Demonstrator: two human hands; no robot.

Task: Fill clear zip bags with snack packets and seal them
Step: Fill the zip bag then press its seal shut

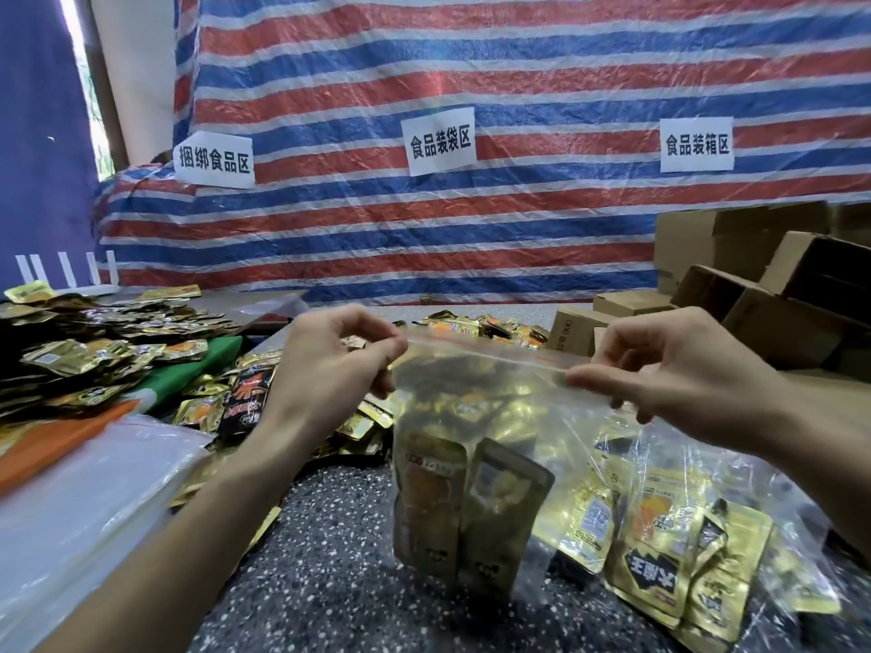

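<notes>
**Both hands pinch the top of a zip bag holding two packets**

Two bare forearms reach in from the near edge over the speckled worktop (330,582). The left hand (330,365) pinches the left end of the zip strip (485,353) between thumb and forefinger, its other fingers curled below. The right hand (669,365) pinches the right end of the same strip in the same way. Between them the clear zip bag (495,417) hangs upright in the middle of the scene, its lower edge at or just above the worktop. Whether the strip is pressed closed along its length cannot be told.

Inside the bag two gold snack packets (429,501) stand side by side, touching, in its lower half.

Just right of the bag, on the near right, a second clear bag (683,534) lies on the worktop with several gold packets in it. On the near left lies a stack of clear plastic sheets (94,511). Beyond it, on the left, a heap of loose gold packets (94,351) rests on green and orange boards (188,369), and more loose packets are scattered behind the hands. Cardboard boxes (777,285) are piled at the far right. A red, white and blue striped tarp (471,228) closes off the far side, with three white paper signs (440,141) fixed to it.
</notes>
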